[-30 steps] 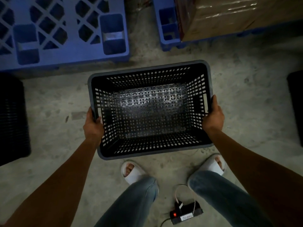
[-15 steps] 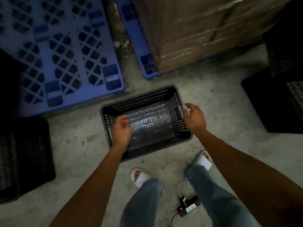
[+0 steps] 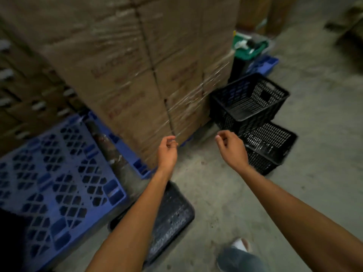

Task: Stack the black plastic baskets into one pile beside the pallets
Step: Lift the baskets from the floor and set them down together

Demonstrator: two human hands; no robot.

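Far left, the blue pallet [image 3: 59,183] lay flat and bare on the concrete, and just beside its near corner sat a black basket [image 3: 172,214], mouth up, partly hidden under the left forearm; that looked like the base for the pile. Next, the left hand [image 3: 167,152] was up in the air in front of the shrink-wrapped cartons [image 3: 127,75], fingers loosely curled, gripping nothing. The right hand [image 3: 231,150] mirrored it, half open and empty, angled toward the two baskets on the right. Those stood against the carton stack: the far basket [image 3: 249,99] was tipped toward the camera, leaning on the near basket [image 3: 269,148], which touched it. I'd judge both hands were kept free and raised to take one of that pair by its rim.
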